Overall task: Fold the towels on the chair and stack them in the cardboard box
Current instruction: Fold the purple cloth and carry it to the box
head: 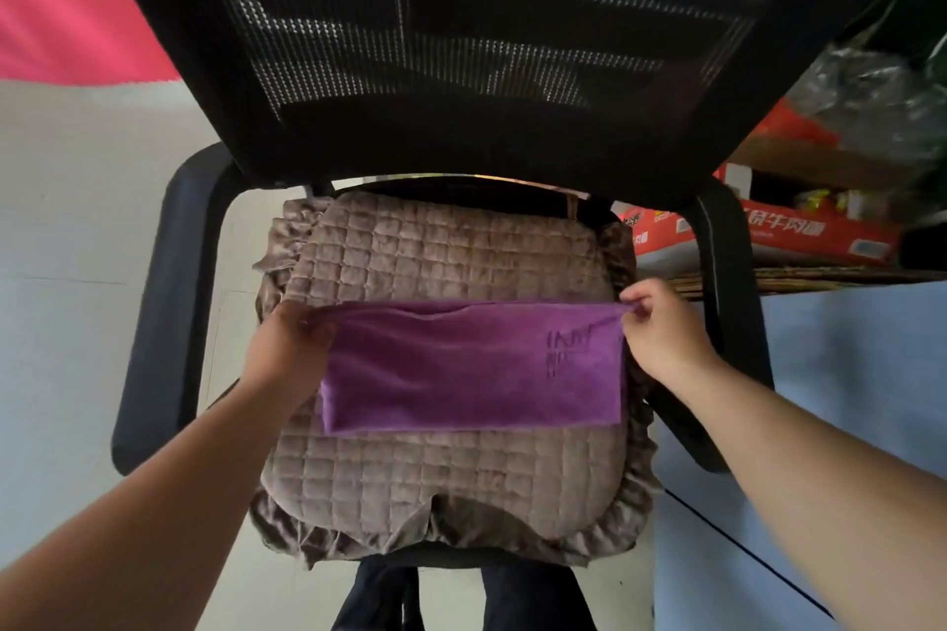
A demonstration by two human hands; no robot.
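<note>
Towel (471, 364) — purple, plush microfibre, folded into long rectangle, dark stitched marking near its right end — lies mid-frame on quilted brown seat cushion (440, 251) with ruffled edge. Left hand (289, 348) clamps towel's upper left corner, fingers closed over fabric. Right hand (661, 328) pinches upper right corner between fingertips, top edge pulled taut. Office chair (461, 67): black mesh back, smooth curved armrests. Red printed carton (799, 231) at right of frame.
</note>
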